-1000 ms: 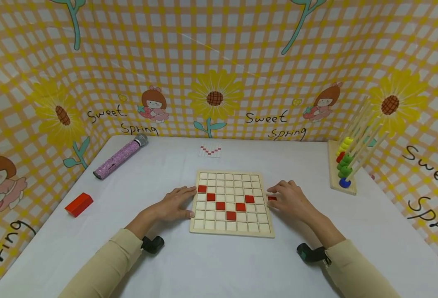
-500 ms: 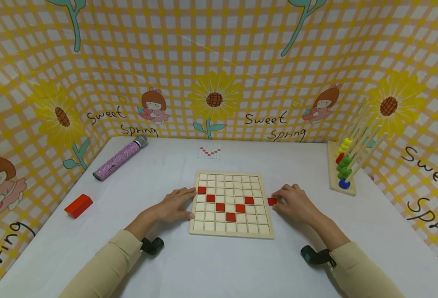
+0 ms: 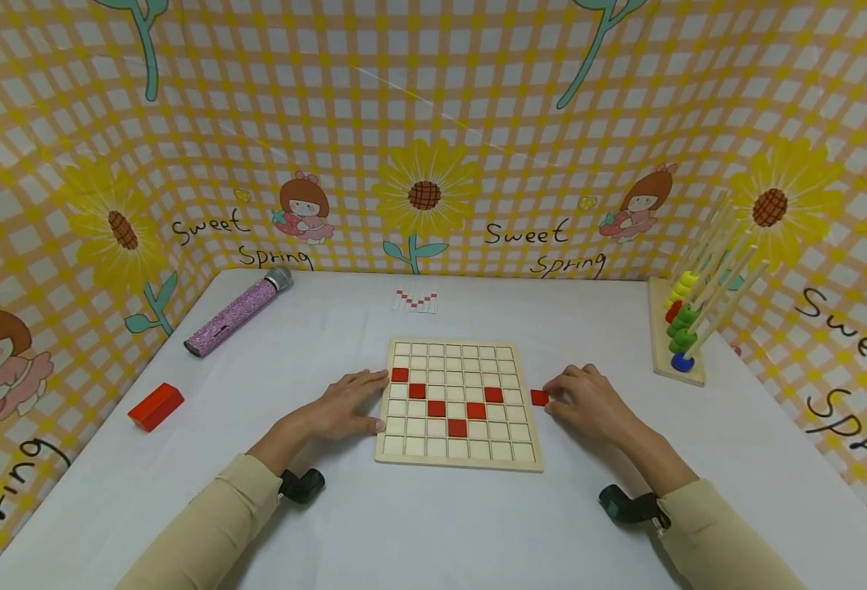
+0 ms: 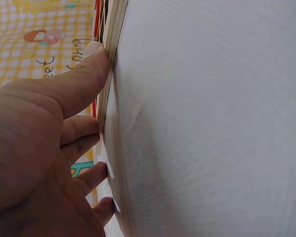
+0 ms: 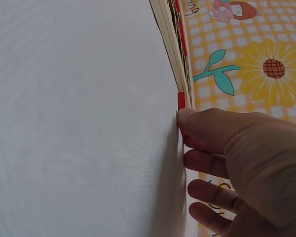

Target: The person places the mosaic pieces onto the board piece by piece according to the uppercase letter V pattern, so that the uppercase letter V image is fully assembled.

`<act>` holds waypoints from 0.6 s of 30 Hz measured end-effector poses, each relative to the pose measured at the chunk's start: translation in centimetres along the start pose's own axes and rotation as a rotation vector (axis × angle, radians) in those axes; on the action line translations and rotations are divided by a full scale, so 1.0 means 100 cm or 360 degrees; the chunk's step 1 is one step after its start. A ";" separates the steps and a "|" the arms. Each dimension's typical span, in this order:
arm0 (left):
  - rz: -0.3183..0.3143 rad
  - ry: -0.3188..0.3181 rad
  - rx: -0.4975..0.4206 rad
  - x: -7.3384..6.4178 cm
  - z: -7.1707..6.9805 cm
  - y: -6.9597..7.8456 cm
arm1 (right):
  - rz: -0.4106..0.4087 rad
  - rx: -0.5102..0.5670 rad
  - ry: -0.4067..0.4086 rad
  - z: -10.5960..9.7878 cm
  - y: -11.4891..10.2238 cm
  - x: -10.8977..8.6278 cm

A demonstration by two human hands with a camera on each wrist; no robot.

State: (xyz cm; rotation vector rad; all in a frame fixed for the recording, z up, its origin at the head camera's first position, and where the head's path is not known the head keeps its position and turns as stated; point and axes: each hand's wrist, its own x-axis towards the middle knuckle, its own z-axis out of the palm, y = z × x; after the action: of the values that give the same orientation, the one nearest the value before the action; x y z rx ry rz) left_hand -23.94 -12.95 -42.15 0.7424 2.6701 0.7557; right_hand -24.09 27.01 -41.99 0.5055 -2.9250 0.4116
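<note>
A square wooden grid board (image 3: 456,465) lies flat on the table, with several red tiles set in its cells in a V shape. My left hand (image 3: 341,406) rests against the board's left edge, fingers extended and thumb at the rim; the left wrist view shows the thumb (image 4: 86,79) on that edge. Beside the board's right edge lies a loose red tile (image 3: 538,397). The thumb and forefinger of my right hand (image 3: 584,400) pinch its right side. In the right wrist view the thumb covers part of this red tile (image 5: 181,100), low at the table surface.
A small pattern card (image 3: 415,298) with a red V lies behind the board. On the left are a glittery purple microphone (image 3: 234,315) and a red block (image 3: 156,406). A wooden peg stand with coloured beads (image 3: 680,369) stands at the right. Patterned cloth walls surround the table.
My right hand has shifted slightly right, uncovering more of the loose red tile, and its fingertips have closed on the tile's right side. My left hand and the board stay put.
</note>
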 end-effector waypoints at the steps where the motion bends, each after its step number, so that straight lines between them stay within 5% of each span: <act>1: 0.0001 0.0000 0.0000 0.000 0.000 0.000 | 0.0002 0.0005 0.0001 0.000 0.000 0.000; 18: 0.0015 0.0015 0.0013 0.001 0.001 -0.002 | 0.0003 0.0041 0.0002 -0.001 0.001 -0.002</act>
State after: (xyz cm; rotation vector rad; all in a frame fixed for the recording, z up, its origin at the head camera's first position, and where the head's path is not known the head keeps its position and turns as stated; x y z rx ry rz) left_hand -24.10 -12.97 -42.37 0.7560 2.6813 0.7527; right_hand -23.97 27.20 -41.96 0.5054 -2.9227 0.4501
